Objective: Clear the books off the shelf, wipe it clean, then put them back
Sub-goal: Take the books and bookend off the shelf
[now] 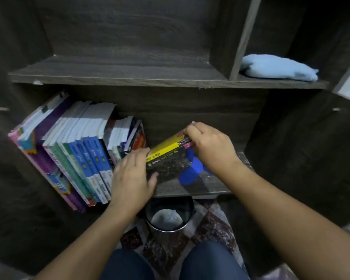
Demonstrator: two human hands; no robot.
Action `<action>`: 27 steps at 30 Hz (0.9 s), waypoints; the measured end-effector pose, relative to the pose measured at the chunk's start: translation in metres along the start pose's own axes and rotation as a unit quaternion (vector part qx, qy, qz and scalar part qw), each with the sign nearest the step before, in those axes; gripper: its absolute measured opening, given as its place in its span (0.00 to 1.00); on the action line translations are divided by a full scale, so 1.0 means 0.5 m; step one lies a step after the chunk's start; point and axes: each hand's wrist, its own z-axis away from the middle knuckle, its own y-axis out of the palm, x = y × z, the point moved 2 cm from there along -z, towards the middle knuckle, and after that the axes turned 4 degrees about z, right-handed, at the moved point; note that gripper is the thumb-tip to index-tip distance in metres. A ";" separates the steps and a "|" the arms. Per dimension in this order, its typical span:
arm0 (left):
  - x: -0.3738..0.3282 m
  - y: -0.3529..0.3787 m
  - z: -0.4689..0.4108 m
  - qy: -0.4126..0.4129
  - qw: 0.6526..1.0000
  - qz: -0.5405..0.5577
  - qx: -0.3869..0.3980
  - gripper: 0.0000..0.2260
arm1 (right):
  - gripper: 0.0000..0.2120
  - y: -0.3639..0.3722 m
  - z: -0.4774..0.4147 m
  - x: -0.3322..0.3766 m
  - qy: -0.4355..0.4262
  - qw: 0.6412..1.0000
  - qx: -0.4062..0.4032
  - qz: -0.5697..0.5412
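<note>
A small stack of books (167, 158), with one yellow and one black spine, is held tilted above the lower shelf (200, 186). My left hand (132, 178) grips its lower end. My right hand (208, 145) grips its upper end from above. A row of upright books (77, 152) fills the left part of the same shelf, leaning left. A folded light blue cloth (279, 67) lies on the upper shelf (117, 73) in the right compartment.
A blue object (192, 170) sits on the lower shelf under the held books. A dark waste bin (169, 215) with a white bag stands on the patterned floor below. My knees (170, 263) are at the bottom.
</note>
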 end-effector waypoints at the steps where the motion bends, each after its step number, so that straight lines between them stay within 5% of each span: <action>1: -0.018 -0.004 -0.009 0.010 1.000 -0.002 -0.014 0.27 | 0.10 -0.029 0.024 -0.007 0.022 1.000 0.006 0.007; 6: -0.118 0.006 -0.036 0.139 0.988 -0.052 0.043 0.16 | 0.16 -0.132 0.143 -0.035 0.152 0.979 0.091 0.099; 9: -0.228 0.042 -0.006 0.235 0.966 -0.063 0.087 0.08 | 0.14 -0.177 0.223 -0.038 0.152 0.949 0.243 0.128; 13: -0.371 0.101 0.060 0.301 0.936 -0.047 0.177 0.12 | 0.11 -0.212 0.360 -0.069 0.224 0.887 0.402 0.038; 20: -0.563 0.223 0.176 0.370 0.869 0.000 0.328 0.11 | 0.12 -0.276 0.630 -0.126 0.354 0.811 0.453 -0.105; 27: -0.703 0.363 0.260 0.403 0.826 0.047 0.391 0.10 | 0.20 -0.296 0.833 -0.184 0.440 0.778 0.438 -0.099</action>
